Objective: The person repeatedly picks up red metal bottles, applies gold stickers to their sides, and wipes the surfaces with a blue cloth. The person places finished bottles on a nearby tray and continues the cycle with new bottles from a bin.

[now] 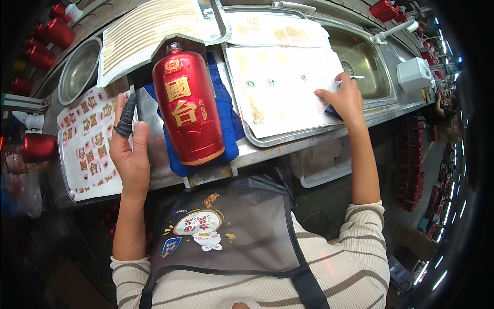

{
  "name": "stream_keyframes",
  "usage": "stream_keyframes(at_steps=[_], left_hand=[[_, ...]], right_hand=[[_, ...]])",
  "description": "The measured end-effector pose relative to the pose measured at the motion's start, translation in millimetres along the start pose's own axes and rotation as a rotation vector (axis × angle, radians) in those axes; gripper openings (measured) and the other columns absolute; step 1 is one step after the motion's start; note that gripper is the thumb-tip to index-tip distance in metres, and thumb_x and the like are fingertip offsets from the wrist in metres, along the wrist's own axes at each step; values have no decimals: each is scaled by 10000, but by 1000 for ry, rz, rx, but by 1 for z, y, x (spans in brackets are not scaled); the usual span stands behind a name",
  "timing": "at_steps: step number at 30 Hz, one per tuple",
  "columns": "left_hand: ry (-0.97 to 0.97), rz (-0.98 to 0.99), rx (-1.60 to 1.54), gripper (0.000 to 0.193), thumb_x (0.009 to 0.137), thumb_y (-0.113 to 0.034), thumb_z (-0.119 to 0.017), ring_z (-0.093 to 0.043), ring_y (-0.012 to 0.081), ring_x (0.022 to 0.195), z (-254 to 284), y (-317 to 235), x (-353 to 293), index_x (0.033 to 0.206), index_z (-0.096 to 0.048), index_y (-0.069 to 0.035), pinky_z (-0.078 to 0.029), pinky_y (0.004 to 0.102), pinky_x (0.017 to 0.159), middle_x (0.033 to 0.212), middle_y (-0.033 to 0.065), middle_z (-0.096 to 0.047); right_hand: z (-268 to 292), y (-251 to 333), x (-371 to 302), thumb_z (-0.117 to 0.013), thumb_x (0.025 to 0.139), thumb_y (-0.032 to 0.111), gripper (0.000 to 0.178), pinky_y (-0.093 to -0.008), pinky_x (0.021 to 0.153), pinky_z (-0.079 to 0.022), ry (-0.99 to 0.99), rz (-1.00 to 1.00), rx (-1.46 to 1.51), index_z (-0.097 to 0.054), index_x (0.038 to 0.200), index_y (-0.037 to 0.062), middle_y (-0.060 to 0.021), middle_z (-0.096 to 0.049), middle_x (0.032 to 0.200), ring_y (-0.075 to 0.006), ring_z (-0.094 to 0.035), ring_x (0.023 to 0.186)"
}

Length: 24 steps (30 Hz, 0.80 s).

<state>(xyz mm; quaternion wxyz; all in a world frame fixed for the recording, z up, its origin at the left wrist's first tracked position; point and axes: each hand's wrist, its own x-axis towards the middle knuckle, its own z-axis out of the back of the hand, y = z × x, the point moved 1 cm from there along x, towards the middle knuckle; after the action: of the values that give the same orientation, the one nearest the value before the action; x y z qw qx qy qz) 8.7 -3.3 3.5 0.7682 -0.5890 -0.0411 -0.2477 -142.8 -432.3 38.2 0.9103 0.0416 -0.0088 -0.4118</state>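
A glossy red bottle (186, 110) with large gold characters lies on a blue cloth (226, 110) over a metal stand (208, 180), its neck pointing away from me. To its left is my left hand (131, 154), fingers stretched out and holding nothing. A black wrap (125, 116) covers one finger. My right hand (346, 100) rests at the right edge of a white decal sheet (288, 98) on a metal tray (272, 140). Its thumb lies over the sheet and its lower fingers curl from sight. Something dark blue (333, 112) shows under the palm, too hidden to name.
Sheets of gold and red decals (87, 149) lie at the left, beside a steel bowl (80, 69). A gold-striped sheet (152, 33) lies behind. A sink (368, 67) with a white faucet (396, 32) and a white jug (413, 73) stand right. Red bottles (54, 32) line the far left.
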Motion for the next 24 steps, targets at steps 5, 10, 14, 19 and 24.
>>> stream_keyframes(at_steps=[5,10,14,19,24], left_hand=[[7,65,-42,488,1000,-136,-563,-409,215,1395,13,8,6,1433,-449,59,-278,346,1152,1497,160,-463],[12,170,-55,396,1017,-141,-545,-550,139,1219,17,7,0,1374,-539,32,-398,282,1042,1334,104,-614],[-18,203,-73,387,1014,-140,-552,-551,142,1224,23,11,-4,1363,-552,29,-396,285,1047,1322,103,-624],[-58,199,-90,359,998,-146,-596,-569,104,1134,28,5,-4,1310,-598,30,-432,269,976,1250,89,-652],[-98,86,-211,332,1022,-125,-524,-635,184,1116,29,-13,3,1301,-593,42,-461,327,1008,1236,139,-668]], right_hand=[[-24,-71,49,-860,669,363,607,-354,703,-534,158,-67,464,-616,1044,-46,-164,-675,837,-258,-680,780],[-27,-100,67,-804,766,213,251,-225,497,-384,397,-154,845,-676,790,0,-31,-639,687,-82,-523,535],[-18,-89,60,-780,765,215,236,-271,518,-414,188,-114,679,-686,786,0,-46,-639,680,-103,-539,542],[15,-55,38,-704,782,247,235,-375,645,-496,-217,63,126,-700,846,21,-126,-682,754,-254,-654,677],[67,10,7,-682,828,206,257,-323,616,-458,-117,244,141,-633,819,-46,-110,-624,683,-153,-565,633]])
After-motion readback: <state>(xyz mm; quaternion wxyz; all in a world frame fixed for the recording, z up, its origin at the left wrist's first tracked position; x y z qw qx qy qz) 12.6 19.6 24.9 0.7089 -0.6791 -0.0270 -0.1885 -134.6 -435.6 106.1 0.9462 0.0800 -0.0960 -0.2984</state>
